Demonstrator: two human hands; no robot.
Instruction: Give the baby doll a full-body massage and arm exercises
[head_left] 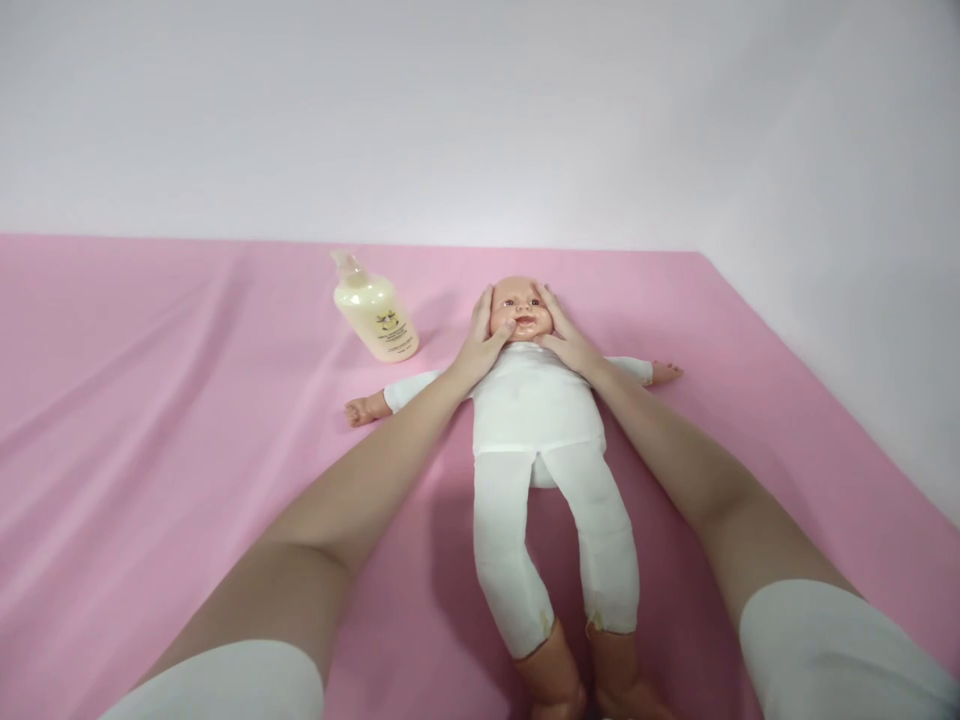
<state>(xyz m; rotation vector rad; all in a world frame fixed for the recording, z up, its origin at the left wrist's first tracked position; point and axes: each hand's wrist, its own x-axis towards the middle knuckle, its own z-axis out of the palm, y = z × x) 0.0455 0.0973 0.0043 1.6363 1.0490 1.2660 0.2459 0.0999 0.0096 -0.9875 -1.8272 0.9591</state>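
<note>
A baby doll (538, 400) in a white cloth suit lies on its back, arms spread wide and feet toward me. Against the left side of its bare head (523, 312) rests my left hand (484, 340), fingers stretched flat and thumb on the cheek near the mouth. My right hand (568, 335) lies along the other side of the head, its fingers extended past the temple and its thumb by the chin. Both hands touch the head without wrapping round it. The far sides of my fingers are partly hidden.
A pump bottle (379, 318) of pale yellow liquid stands left of the doll's head, near its outstretched arm. Pink cloth (187, 420) with soft folds covers the table, whose edges show at the back and right. Behind is a plain white surface (450, 120).
</note>
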